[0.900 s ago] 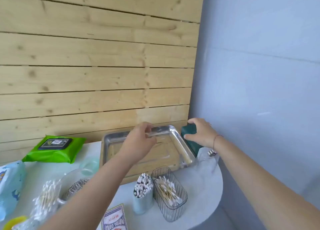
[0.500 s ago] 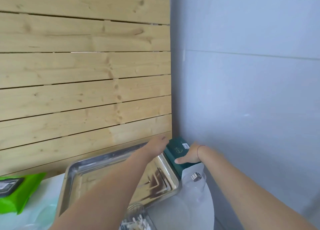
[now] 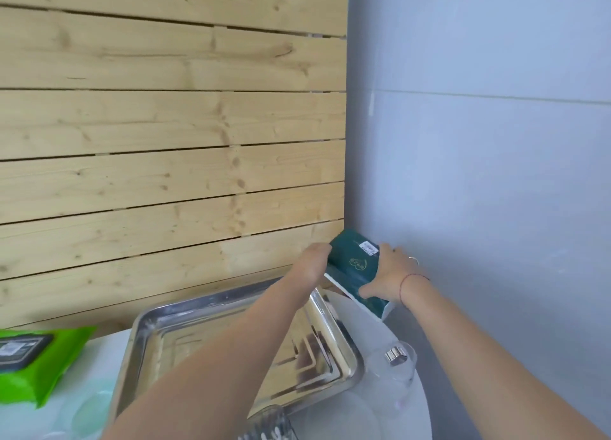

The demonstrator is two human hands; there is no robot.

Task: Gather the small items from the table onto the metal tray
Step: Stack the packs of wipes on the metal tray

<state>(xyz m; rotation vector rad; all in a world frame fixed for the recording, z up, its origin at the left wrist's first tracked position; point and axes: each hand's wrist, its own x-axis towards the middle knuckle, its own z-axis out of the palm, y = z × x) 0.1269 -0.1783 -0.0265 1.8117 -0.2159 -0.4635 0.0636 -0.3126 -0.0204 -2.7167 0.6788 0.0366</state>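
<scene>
A dark green pack (image 3: pixel 355 264) with a white edge and a gold emblem is held tilted in the corner between the wooden wall and the grey wall. My left hand (image 3: pixel 312 264) grips its left end and my right hand (image 3: pixel 388 276) grips its right side and lower edge. The pack hangs above the far right corner of the metal tray (image 3: pixel 148 327), which lies bare on the white table (image 3: pixel 380 327). My left forearm crosses over the tray.
A bright green wipes pack (image 3: pixel 33 357) lies at the left. A clear plastic cup (image 3: pixel 395 373) with a metal clip on its rim stands right of the tray. A wire holder (image 3: pixel 267 428) with cotton swabs shows at the bottom edge. The table's rounded edge is close on the right.
The green pack has been lifted out of the corner and tilted. My left hand left the tray's rim and took hold of the pack's left end. The view shifted up and right.
</scene>
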